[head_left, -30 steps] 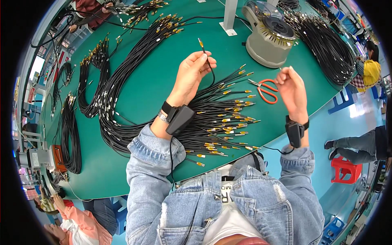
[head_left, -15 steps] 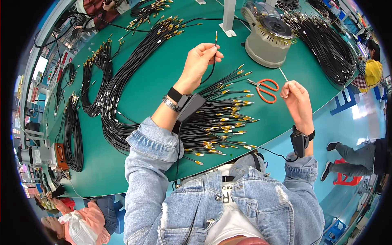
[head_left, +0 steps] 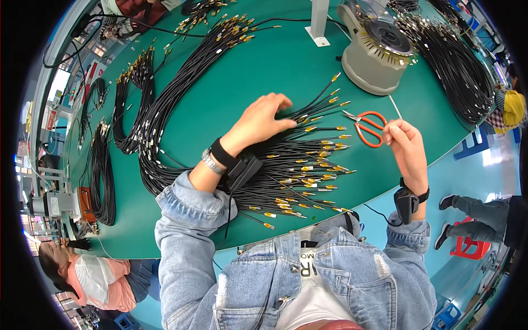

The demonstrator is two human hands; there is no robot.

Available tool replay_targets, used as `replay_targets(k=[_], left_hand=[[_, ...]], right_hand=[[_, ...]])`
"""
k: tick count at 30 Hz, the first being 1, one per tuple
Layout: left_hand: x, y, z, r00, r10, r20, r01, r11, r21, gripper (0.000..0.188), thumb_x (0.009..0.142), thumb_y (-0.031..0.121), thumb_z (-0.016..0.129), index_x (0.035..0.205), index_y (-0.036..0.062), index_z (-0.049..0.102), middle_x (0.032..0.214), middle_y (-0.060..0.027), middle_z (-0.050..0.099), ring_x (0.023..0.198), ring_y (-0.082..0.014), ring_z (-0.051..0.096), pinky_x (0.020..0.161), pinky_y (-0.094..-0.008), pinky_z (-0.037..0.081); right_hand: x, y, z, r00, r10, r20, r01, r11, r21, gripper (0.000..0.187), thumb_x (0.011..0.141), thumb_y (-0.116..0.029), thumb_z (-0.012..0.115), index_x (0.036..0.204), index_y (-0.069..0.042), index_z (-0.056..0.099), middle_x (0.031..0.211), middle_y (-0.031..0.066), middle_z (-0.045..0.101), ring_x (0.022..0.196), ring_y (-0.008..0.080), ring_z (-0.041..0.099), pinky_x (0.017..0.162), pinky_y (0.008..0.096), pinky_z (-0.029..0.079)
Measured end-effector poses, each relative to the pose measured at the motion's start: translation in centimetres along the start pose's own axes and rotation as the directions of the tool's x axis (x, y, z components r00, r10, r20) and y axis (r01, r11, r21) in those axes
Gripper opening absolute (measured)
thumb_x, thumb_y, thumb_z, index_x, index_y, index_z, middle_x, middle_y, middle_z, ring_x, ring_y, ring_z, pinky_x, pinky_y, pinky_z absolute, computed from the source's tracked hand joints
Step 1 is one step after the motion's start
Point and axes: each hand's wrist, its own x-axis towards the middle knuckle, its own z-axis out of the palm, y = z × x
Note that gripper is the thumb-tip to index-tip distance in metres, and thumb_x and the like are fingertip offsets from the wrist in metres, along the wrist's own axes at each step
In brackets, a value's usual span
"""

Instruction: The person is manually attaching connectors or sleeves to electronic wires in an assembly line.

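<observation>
On the green table point(head_left: 258, 66), toward its front edge, slender black cables point(head_left: 281, 165) fan beneath my loosely open, seemingly empty left hand point(head_left: 258, 125); my right hand point(head_left: 408, 147) pinches, contents unclear. Many already wear yellow bands point(head_left: 334, 78); what remains, I can't tell.

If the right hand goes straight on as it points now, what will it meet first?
Probably the white strip just beyond the right hand, then the grey machine, but depth is unclear.

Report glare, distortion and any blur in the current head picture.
Head view: white glare on the blue floor at right; head view: the green table bows along its edge, corners fall black; head view: fanned black cables and orange-handled scissors show no obvious blur.
</observation>
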Motion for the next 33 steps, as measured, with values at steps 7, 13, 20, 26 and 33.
replay_targets(k=[7, 13, 20, 26, 33], left_hand=[[-0.5, 0.3, -1.0, 0.909, -0.282, 0.307, 0.263, 0.959, 0.103, 0.031, 0.076, 0.025, 0.069, 0.097, 0.0058, 0.058, 0.097, -0.0117, 0.059, 0.088, -0.0279, 0.057, 0.075, -0.0372, 0.046], [-1.3, -1.0, -0.9, 0.991, -0.11, 0.075, 0.097, 0.983, 0.154, 0.032, 0.076, 0.023, 0.07, 0.098, 0.0044, 0.056, 0.097, -0.0114, 0.058, 0.089, -0.0274, 0.056, 0.074, -0.0374, 0.045], [-3.6, 2.4, -1.5, 0.972, 0.234, 0.01, -0.232, 0.958, 0.166, 0.039, 0.074, 0.024, 0.071, 0.101, 0.0017, 0.054, 0.098, -0.0112, 0.057, 0.092, -0.0292, 0.053, 0.076, -0.0379, 0.044], [-4.2, -0.3, -2.1, 0.999, 0.024, -0.03, -0.016, 0.967, 0.254, 0.047, 0.072, 0.025, 0.072, 0.107, 0.0019, 0.052, 0.104, -0.012, 0.054, 0.094, -0.0306, 0.052, 0.08, -0.038, 0.044], [-5.9, 1.0, -2.2, 0.993, 0.111, 0.05, -0.119, 0.976, 0.181, 0.047, 0.075, 0.021, 0.071, 0.113, 0.0035, 0.05, 0.106, -0.0117, 0.055, 0.099, -0.0304, 0.053, 0.084, -0.037, 0.044]], right_hand=[[0.0, 0.7, 0.6, 1.0, 0.027, 0.013, -0.026, 0.998, -0.059, 0.019, 0.091, -0.015, 0.052, 0.079, 0.0, 0.055, 0.073, 0.002, 0.049, 0.07, 0.0103, 0.043, 0.067, 0.0239, 0.035], [-0.4, 0.6, 1.5, 0.999, 0.022, 0.043, -0.017, 0.993, -0.118, 0.02, 0.09, -0.016, 0.052, 0.079, 0.001, 0.055, 0.073, 0.0028, 0.049, 0.07, 0.0111, 0.044, 0.067, 0.0244, 0.035], [-1.5, 0.6, 2.1, 0.992, 0.047, 0.116, -0.028, 0.986, -0.163, 0.021, 0.088, -0.018, 0.055, 0.08, 0.002, 0.056, 0.074, 0.0036, 0.05, 0.07, 0.0115, 0.044, 0.067, 0.0245, 0.035], [-1.7, 0.4, 2.1, 0.99, 0.055, 0.132, -0.034, 0.987, -0.156, 0.017, 0.086, -0.015, 0.059, 0.082, 0.002, 0.06, 0.077, 0.0023, 0.055, 0.071, 0.0085, 0.05, 0.067, 0.0224, 0.04], [-2.3, 0.0, 2.3, 0.987, 0.049, 0.151, -0.021, 0.983, -0.184, 0.016, 0.086, -0.014, 0.059, 0.082, 0.002, 0.06, 0.078, 0.0023, 0.055, 0.072, 0.0084, 0.05, 0.067, 0.0226, 0.04]])
